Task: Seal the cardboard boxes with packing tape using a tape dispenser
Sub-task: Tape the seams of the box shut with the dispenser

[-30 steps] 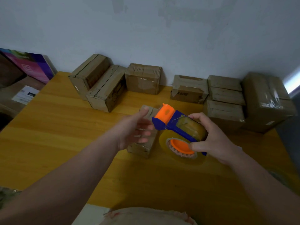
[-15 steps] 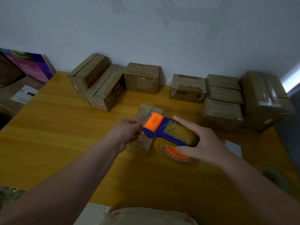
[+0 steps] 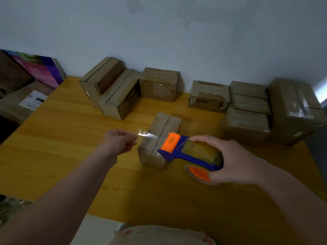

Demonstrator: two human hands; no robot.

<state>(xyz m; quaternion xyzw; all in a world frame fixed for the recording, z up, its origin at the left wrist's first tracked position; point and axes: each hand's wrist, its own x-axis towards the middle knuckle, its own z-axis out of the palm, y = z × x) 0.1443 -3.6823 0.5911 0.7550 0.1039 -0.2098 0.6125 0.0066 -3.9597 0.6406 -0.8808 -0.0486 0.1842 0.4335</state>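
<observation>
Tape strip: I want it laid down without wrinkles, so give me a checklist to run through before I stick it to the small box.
1. Free end of the tape strip pinched by the left hand: ok.
2. The tape dispenser gripped by the right hand: ok.
3. Flaps of the small box closed, seam showing: ok.
4. Strip lined up along the seam: not ok, it runs across it.
5. Strip free of wrinkles: cannot tell.
</observation>
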